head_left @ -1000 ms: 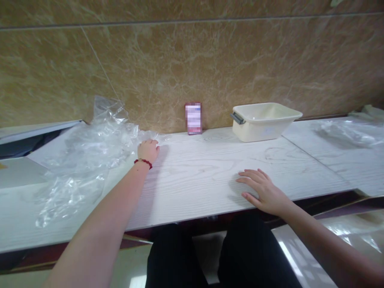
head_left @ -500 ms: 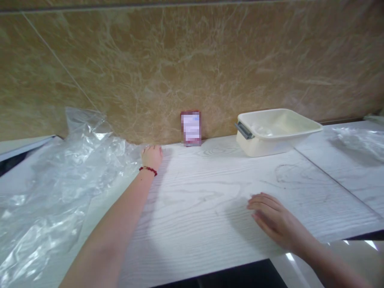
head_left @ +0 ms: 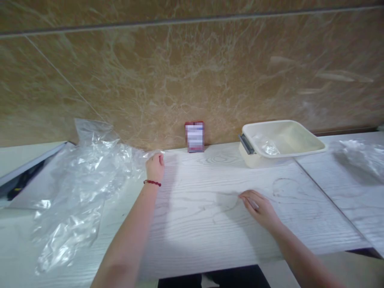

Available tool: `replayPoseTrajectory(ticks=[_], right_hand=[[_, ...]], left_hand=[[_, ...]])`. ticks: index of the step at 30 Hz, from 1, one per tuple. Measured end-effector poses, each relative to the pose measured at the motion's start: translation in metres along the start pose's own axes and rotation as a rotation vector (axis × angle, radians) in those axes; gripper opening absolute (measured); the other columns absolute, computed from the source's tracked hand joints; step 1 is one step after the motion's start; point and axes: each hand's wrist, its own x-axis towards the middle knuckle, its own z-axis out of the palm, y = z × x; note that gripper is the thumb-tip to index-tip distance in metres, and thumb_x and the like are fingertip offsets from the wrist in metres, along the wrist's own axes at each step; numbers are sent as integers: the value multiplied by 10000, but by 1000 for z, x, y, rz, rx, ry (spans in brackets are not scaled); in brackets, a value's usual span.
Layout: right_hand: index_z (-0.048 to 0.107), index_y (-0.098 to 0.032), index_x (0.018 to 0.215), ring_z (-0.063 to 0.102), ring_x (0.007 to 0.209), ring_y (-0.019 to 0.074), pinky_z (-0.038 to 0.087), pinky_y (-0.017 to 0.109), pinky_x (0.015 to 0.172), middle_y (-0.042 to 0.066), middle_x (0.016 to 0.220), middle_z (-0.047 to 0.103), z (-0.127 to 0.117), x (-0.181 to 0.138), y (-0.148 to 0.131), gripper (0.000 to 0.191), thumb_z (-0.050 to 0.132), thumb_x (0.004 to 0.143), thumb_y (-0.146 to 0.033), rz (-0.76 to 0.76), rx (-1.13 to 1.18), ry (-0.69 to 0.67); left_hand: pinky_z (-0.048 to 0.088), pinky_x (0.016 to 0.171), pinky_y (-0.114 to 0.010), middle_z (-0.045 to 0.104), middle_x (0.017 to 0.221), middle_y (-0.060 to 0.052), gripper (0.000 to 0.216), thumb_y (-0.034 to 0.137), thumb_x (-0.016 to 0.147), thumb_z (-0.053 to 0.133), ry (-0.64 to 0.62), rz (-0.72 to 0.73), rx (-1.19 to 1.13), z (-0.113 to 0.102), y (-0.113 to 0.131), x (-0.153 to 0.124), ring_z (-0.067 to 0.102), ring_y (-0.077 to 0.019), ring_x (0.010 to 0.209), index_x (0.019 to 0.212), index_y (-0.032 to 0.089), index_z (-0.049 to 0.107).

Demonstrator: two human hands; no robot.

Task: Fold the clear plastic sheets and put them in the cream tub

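My left hand (head_left: 155,167), with a red bead bracelet at the wrist, is closed on the right edge of a large crumpled clear plastic sheet (head_left: 84,176) near the back of the white wood-grain tabletop (head_left: 195,224). My right hand (head_left: 258,208) rests on the tabletop to the right of centre, fingers close together and pointing left, with nothing visible in it.
A cream plastic basin (head_left: 282,142) with a dark handle stands at the back right with a scrap of clear plastic inside. A small red-edged card (head_left: 195,137) leans on the brown marble wall. More clear plastic (head_left: 360,156) lies far right. A dark gap (head_left: 18,188) shows at the far left.
My right hand has slid forward and left across the tabletop, and its fingers have drawn together. My left hand keeps its hold on the plastic edge. The camera has tilted, shifting the scene.
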Motion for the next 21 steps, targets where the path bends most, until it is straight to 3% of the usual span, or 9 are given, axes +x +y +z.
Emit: replayPoseTrajectory(ticks=[4,7,11,15,18,21], right_hand=[[552,-199,826,562,790,162,465,298,694,57,813,599,-5,25,-17,197,375,809,-284,99,75,56],[541,-191,852,555,807,157,454,307,731,60,846,597,-7,51,-39,184,403,796,-299,120,151,86],[469,-195,1034,504,958,167,428,320,802,75,1049,532,-11,81,-76,317,466,758,-352,67,256,30],[360,-204,1180,385,1109,211,331,381,914,91,1185,437,-16,99,-102,616,594,643,-394,-23,254,-13],[502,-211,1008,497,972,186,380,350,850,58,1013,558,-22,111,-105,326,539,701,-315,15,290,-71],[555,-198,773,568,764,143,434,289,725,19,774,613,-31,123,-97,101,478,743,-257,113,383,-169]], left_hand=[[402,751,-279,601,823,-40,224,298,829,296,42,29,-466,-45,27,-28,555,-142,810,989,184,405],[425,736,-274,569,761,-17,220,254,820,299,-62,78,-727,-67,50,-46,554,-115,740,1013,189,383],[440,707,-285,551,816,-41,207,187,773,321,-288,166,-791,-80,78,-57,542,-121,721,775,181,529],[441,712,-287,550,837,-45,149,204,748,406,-354,171,-794,-91,104,-58,538,-128,730,783,189,550],[450,668,-267,547,878,-50,191,251,690,526,-434,169,-837,-96,116,-55,543,-123,712,872,195,519],[452,640,-253,517,1021,-62,534,256,646,585,-522,118,-882,-95,120,-48,554,-110,715,1136,231,373]])
